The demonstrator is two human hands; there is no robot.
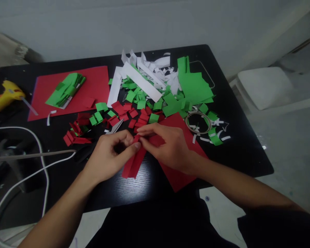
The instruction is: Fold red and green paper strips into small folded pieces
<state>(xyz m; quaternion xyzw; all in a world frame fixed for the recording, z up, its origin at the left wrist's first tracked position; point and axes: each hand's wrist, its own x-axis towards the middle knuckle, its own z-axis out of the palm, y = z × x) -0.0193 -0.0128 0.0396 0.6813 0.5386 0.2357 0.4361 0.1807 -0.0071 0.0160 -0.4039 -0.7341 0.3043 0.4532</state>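
A folded red paper strip (134, 163) is pinched at its far end by both hands, above the dark table. My left hand (113, 155) grips it between thumb and curled forefinger. From the other side, my right hand (167, 143) presses its thumb and fingertips together on the same end. Scissors (115, 126) lie just beyond my left hand, their dark handle partly behind the wrist. Under my right hand and forearm rests a larger red sheet (179, 175). Small cut red pieces (142, 119) and green pieces (141, 104) are scattered past my fingers.
White paper strips (142, 82) heap at the back, beside green sheets (195, 86). A ring (198, 123) lies at right. On the left are a red sheet (98, 79) with a green paper bundle (67, 89), a yellow glue gun (6, 95) and a looped white cable (44, 168).
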